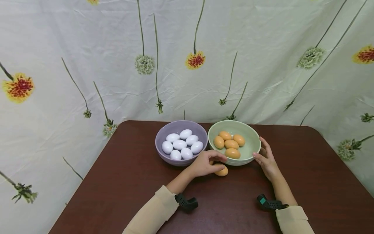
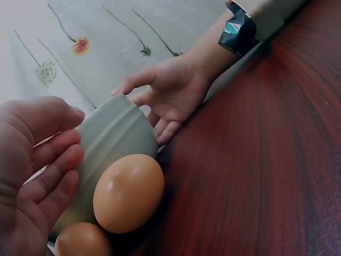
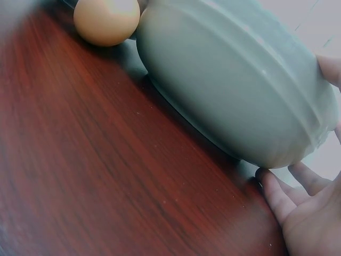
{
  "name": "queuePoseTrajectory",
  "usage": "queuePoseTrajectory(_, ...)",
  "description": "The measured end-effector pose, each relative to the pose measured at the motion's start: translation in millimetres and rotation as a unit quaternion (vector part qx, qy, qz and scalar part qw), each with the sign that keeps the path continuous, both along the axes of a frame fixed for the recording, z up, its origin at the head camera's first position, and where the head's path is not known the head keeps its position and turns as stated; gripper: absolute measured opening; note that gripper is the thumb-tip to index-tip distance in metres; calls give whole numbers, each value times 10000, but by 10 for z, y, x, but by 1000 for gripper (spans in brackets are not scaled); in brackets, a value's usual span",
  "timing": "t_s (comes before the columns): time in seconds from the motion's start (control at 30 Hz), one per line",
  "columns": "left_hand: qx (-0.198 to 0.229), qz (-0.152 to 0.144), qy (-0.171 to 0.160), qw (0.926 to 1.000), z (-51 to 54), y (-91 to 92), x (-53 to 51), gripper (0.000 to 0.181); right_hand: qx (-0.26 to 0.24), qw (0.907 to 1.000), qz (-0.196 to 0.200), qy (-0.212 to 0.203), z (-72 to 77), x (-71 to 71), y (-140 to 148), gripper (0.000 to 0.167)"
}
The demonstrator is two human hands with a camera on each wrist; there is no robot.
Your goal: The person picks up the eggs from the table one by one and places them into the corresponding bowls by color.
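Observation:
A light green bowl (image 1: 251, 143) holds several brown eggs (image 1: 231, 144). Two more brown eggs lie on the table against its front left side; the nearer egg (image 2: 129, 193) shows whole in the left wrist view, the other egg (image 2: 83, 240) only in part. Over these two reaches my left hand (image 1: 205, 163), fingers loosely bent and holding nothing; in the left wrist view the fingertips are apart from the nearer egg. My right hand (image 1: 267, 161) holds the green bowl's right side, with digits at the rim and others low on the outer wall (image 3: 229, 80).
To the left, right beside the green bowl, stands a purple bowl (image 1: 160, 143) with several white eggs (image 1: 179, 144). Both bowls are near the far edge of the dark red-brown table (image 1: 233, 201). A flowered cloth (image 1: 175, 91) hangs behind it.

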State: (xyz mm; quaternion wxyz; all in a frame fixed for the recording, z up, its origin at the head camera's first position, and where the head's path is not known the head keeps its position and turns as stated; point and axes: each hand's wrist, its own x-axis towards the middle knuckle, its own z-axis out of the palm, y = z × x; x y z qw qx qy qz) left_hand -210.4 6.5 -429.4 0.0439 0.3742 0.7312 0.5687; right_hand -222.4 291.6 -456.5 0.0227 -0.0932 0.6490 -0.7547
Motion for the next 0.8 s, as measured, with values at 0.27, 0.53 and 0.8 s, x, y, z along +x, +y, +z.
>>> queuePoseTrajectory(0.27,-688,-45,473,9965,-34,-11,-14,25,-7,10000,3,-69,16,2,1,76)
queuePoseTrajectory(0.53,-1417,117,1320,9810,-37,-19,-28,25,-21,10000,2,-80,24,0,-7,76)
queuePoseTrajectory(0.8,-1891,100,1387,9721,-27,-3,35,29,-24,9999,6,-107,21,0,-7,76)
